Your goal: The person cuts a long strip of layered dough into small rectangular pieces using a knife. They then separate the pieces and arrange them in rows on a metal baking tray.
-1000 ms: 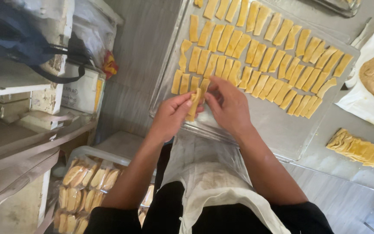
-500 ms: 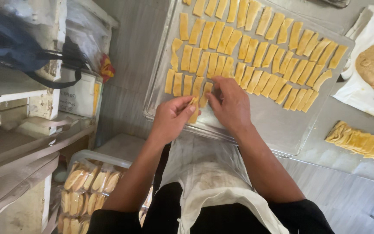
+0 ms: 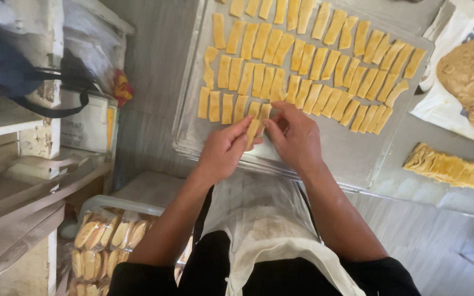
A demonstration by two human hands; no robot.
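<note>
Both hands meet at the near edge of a metal tray (image 3: 325,159) on the table. The left hand (image 3: 223,151) and right hand (image 3: 297,137) each pinch the same yellow dough strip (image 3: 254,129) between fingertips, holding it tilted just above the tray, at 6 o'clock from the rows of strips (image 3: 308,71) already laid there. Those rows crowd close — the nearest ones lie just beyond the fingertips at 12 o'clock, and the right hand's fingers cover part of one. At 3 o'clock, off the tray, a stack of dough sheets (image 3: 456,170) lies on the table, and at 2 o'clock a brown dough mound (image 3: 473,79) sits on a white sack (image 3: 440,104). At 8 o'clock, below the table, bagged pastries (image 3: 102,235) fill a crate. A dark bag (image 3: 6,71) rests on a shelf at 10 o'clock.
</note>
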